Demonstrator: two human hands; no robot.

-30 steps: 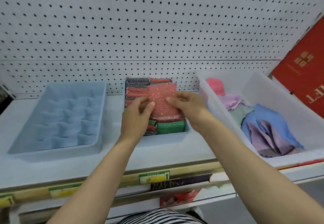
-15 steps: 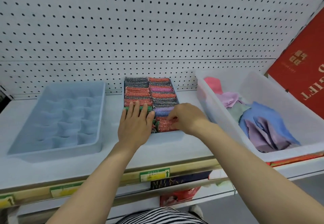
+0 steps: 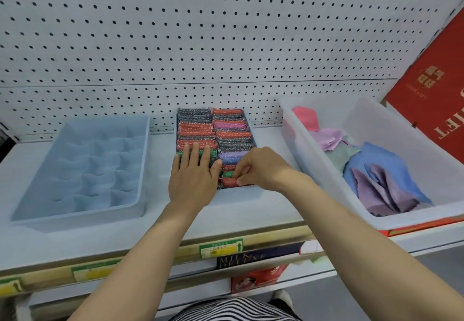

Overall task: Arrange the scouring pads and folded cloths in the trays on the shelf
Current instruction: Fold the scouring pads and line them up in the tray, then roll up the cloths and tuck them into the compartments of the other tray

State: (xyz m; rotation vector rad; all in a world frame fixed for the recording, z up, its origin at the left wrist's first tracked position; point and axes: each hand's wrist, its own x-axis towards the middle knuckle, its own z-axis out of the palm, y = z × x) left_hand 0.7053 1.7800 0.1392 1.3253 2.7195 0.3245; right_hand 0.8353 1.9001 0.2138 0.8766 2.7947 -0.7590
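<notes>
The red pad (image 3: 229,182) stood on edge at the very front of the right column in the middle tray (image 3: 251,132), and your right hand (image 3: 261,167) pinched it, fingers curled down over its top edge. Behind it the other pads (image 3: 198,129) filled the tray in two packed columns, all on edge, in red, grey, purple, blue and green. Your left hand (image 3: 193,177) lay flat over the front of the left column, fingers straight and together, their tips reaching onto a green pad; it gripped nothing, and its thumb sat just beside the red pad. The tray stood on the white shelf (image 3: 251,210), its far end against the pegboard (image 3: 200,31). To its left, a little apart, was a blue tray (image 3: 82,165) with moulded pockets. To its right a white bin (image 3: 326,109) held loose cloths (image 3: 371,170) in pink, lilac, pale green and blue, crumpled rather than folded. A red box (image 3: 431,89) leaned behind the bin at the right edge. Green and yellow labels (image 3: 221,248) ran along the shelf's front rail, below your forearms.
</notes>
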